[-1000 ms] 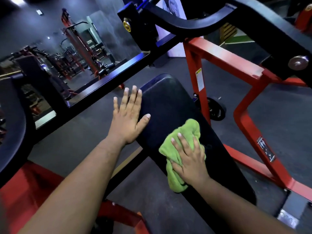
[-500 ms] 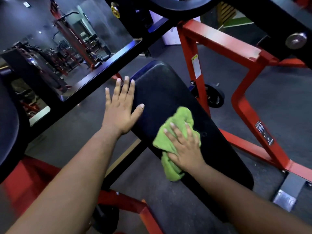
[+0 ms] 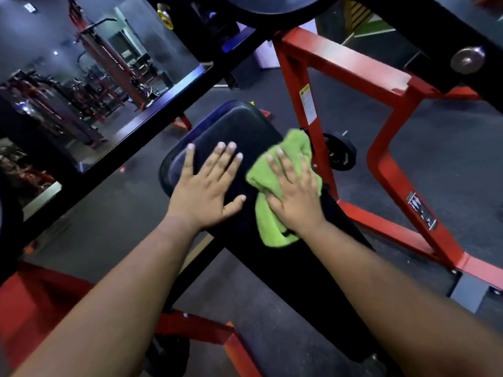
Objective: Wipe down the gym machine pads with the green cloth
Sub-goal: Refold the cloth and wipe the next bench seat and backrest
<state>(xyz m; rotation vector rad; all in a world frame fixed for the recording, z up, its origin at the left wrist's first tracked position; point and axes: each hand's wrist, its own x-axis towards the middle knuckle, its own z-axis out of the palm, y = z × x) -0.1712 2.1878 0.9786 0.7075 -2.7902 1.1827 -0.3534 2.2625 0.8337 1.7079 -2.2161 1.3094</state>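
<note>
A: Where is the green cloth (image 3: pixel 283 186)?

B: Bunched under the right hand (image 3: pixel 295 198), lying on the black machine pad (image 3: pixel 239 123). Folds of it stick out past the fingertips and beneath the heel of the palm, toward the wrist.

A: How does that hand sit on it?

B: Flat, fingers straight and a little spread, pressing the cloth down onto the pad rather than curling round it. The far corner of the cloth reaches the pad's edge on the hand's outer side.

A: And the other hand?

B: The left hand (image 3: pixel 205 191) lies palm down on the bare pad just beside the right one, fingers straight and spread, thumb pointing toward the cloth but not touching it. It holds nothing.

A: What lies around them?

B: Beyond the right hand stands a red steel frame (image 3: pixel 345 68) with a warning sticker (image 3: pixel 307 103) on its upright, and a black weight plate (image 3: pixel 339 155) low by that upright. Past the left hand's fingertips runs a black bar (image 3: pixel 152 121), and a mirror (image 3: pixel 81 77) farther off shows other gym machines. Dark rubber floor (image 3: pixel 446 148) lies under it all.
</note>
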